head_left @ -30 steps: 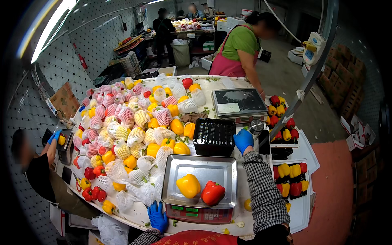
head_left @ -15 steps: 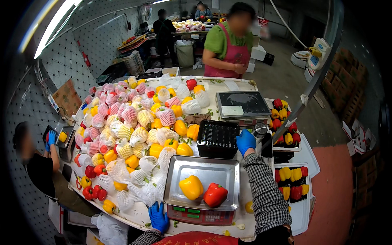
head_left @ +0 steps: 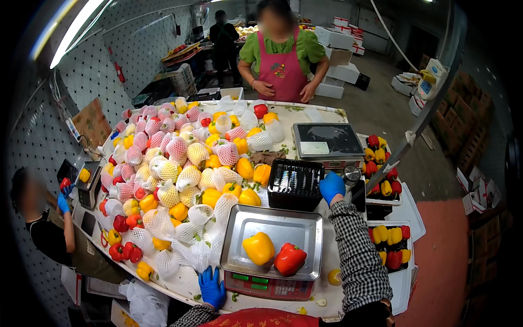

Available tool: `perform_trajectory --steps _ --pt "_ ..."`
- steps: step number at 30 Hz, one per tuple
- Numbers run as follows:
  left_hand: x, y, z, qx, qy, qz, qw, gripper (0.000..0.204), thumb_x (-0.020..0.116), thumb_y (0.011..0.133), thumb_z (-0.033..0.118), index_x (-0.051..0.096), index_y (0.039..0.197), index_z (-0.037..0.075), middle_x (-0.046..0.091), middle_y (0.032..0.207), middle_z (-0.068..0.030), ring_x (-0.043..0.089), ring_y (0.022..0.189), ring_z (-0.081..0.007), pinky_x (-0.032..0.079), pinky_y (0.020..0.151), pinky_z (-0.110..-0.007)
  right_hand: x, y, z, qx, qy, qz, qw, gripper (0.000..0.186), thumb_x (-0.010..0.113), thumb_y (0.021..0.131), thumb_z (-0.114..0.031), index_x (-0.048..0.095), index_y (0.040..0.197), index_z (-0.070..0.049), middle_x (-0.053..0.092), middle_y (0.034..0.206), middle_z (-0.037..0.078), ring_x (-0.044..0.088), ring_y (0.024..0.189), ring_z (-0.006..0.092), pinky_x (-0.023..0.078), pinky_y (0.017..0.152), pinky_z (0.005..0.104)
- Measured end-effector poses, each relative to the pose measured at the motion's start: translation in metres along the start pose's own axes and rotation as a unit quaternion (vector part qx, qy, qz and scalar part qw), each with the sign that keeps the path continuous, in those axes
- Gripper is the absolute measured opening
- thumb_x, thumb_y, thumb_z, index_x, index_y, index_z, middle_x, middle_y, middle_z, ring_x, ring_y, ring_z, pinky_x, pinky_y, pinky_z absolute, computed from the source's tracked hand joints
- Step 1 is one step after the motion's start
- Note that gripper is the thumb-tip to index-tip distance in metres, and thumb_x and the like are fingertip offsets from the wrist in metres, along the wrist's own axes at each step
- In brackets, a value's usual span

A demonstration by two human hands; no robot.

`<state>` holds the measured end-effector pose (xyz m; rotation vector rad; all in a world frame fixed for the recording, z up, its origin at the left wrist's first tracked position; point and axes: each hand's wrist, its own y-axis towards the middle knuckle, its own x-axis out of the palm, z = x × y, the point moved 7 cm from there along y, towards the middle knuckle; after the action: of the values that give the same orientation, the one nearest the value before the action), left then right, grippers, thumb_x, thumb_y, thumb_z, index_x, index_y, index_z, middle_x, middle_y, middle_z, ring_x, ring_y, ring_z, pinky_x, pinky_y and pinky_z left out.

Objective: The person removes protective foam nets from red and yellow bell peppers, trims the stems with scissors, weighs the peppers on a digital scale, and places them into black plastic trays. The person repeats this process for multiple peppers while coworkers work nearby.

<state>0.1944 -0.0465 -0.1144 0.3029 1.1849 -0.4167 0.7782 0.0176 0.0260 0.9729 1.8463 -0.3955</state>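
My right hand [head_left: 332, 187], in a blue glove, grips the right rim of an empty black plastic tray [head_left: 295, 184] on the table. My left hand [head_left: 211, 287], also gloved in blue, rests fingers apart on the table's near edge, beside the scale. A metal scale pan [head_left: 274, 228] in front of me carries one yellow bell pepper [head_left: 258, 248] and one red bell pepper [head_left: 289, 259]. Left of the pan lies a big heap of peppers [head_left: 185, 169], many in foam net sleeves.
A second scale [head_left: 328, 143] stands behind the black tray. Packed trays of red and yellow peppers [head_left: 391, 247] sit at the right. A person in a red apron [head_left: 283, 60] stands across the table; another with blue gloves [head_left: 46, 223] works at the left.
The person in the red apron has straightened and turned to face the table from the far side. My hands stay where they were.
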Motion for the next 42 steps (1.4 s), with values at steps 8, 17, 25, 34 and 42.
perform_trajectory --steps 8,17,25,34,42 --pt "-0.002 0.000 0.001 0.010 -0.006 0.006 1.000 0.066 0.064 0.087 0.025 0.046 0.146 0.005 0.037 0.151 -0.0257 0.033 0.139 -0.0427 0.018 0.118 -0.055 -0.044 -0.033 -0.026 -0.097 0.240 0.131 0.957 0.018 0.068 0.087 -0.014 0.055 0.082 -0.003 0.062 0.072 0.014 0.062 0.065 0.0328 0.051 0.064 0.0428" --pt "-0.006 -0.002 -0.015 0.045 -0.107 0.056 0.992 0.047 0.060 0.092 0.022 0.057 0.136 0.004 0.047 0.145 -0.0231 0.041 0.134 -0.0405 0.022 0.117 -0.053 -0.078 -0.151 -0.060 -0.098 0.429 0.034 0.897 0.012 0.064 0.094 -0.007 0.053 0.090 -0.004 0.051 0.075 0.000 0.047 0.070 0.0082 0.044 0.064 0.0260" --pt "-0.100 0.006 -0.015 -0.077 -0.683 -0.037 0.725 0.047 0.052 0.105 0.025 0.046 0.146 0.001 0.061 0.129 -0.0135 0.062 0.115 -0.0220 0.052 0.096 -0.035 -0.059 -0.285 -0.117 -0.146 0.391 -0.095 0.904 0.011 0.067 0.092 -0.007 0.056 0.091 -0.002 0.055 0.074 0.005 0.052 0.066 0.0105 0.047 0.062 0.0282" --pt "-0.115 0.005 -0.015 -0.158 -0.836 -0.033 0.525 0.046 0.055 0.099 0.017 0.048 0.142 0.001 0.059 0.136 -0.0146 0.061 0.121 -0.0271 0.051 0.105 -0.042 -0.024 -0.333 -0.171 -0.298 0.231 -0.057 0.924 0.041 0.074 0.088 -0.021 0.057 0.121 -0.004 0.062 0.105 0.018 0.064 0.101 0.0334 0.050 0.086 0.0419" --pt "-0.117 0.015 -0.045 -0.151 -0.845 0.029 0.512 0.046 0.054 0.099 0.014 0.047 0.143 0.003 0.060 0.135 -0.0139 0.063 0.118 -0.0273 0.052 0.103 -0.042 0.018 -0.296 -0.183 -0.197 -0.082 -0.201 0.956 0.103 0.079 0.081 -0.035 0.018 0.159 -0.004 0.049 0.139 0.026 0.053 0.123 0.0409 0.044 0.106 0.0439"
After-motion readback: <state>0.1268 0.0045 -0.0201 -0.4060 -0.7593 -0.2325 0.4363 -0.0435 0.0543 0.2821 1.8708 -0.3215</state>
